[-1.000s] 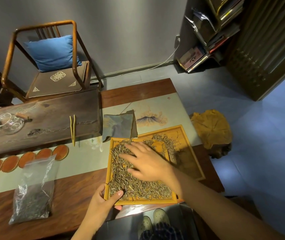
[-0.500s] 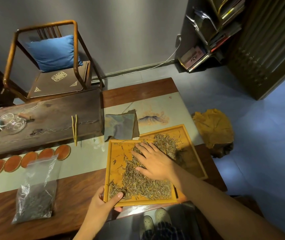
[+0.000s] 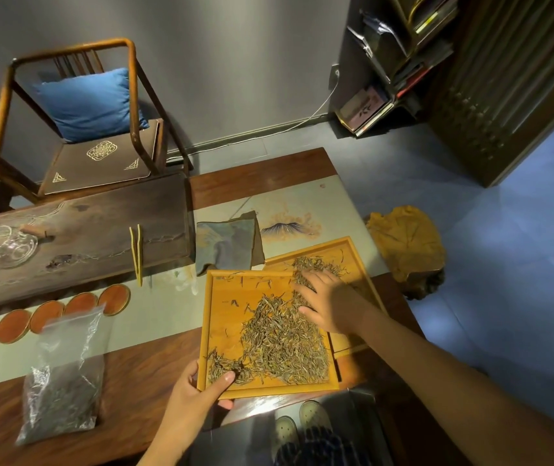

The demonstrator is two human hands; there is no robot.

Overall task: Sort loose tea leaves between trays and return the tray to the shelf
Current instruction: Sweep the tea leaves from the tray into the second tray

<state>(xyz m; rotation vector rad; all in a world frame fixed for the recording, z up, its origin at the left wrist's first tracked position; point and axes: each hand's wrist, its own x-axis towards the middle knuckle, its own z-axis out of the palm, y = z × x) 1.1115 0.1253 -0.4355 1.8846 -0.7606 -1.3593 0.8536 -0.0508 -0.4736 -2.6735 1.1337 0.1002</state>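
A yellow wooden tray (image 3: pixel 225 317) lies at the table's near edge, its right side resting over a second yellow tray (image 3: pixel 353 253). Dry tea leaves (image 3: pixel 282 338) cover the near tray's right half; a smaller pile of leaves (image 3: pixel 316 264) lies in the far tray. My left hand (image 3: pixel 198 395) grips the near tray's front left corner, thumb on the rim. My right hand (image 3: pixel 326 301) lies flat, fingers spread, on the leaves at the near tray's right edge, where the two trays overlap. A shelf (image 3: pixel 400 55) with books stands at the back right.
A plastic bag of dark tea (image 3: pixel 63 381) lies at the front left. A row of round orange coasters (image 3: pixel 46 317), bamboo tongs (image 3: pixel 137 253), a folded cloth (image 3: pixel 228 247), a dark tea board (image 3: pixel 77 230) and glassware (image 3: pixel 13 245) sit behind. A chair (image 3: pixel 94 122) stands beyond. A wooden stump stool (image 3: pixel 406 243) is at the right.
My right hand has swept rightward across the near tray, pushing leaves toward the far tray. The near tray's left half is bare now. My left hand kept its hold.
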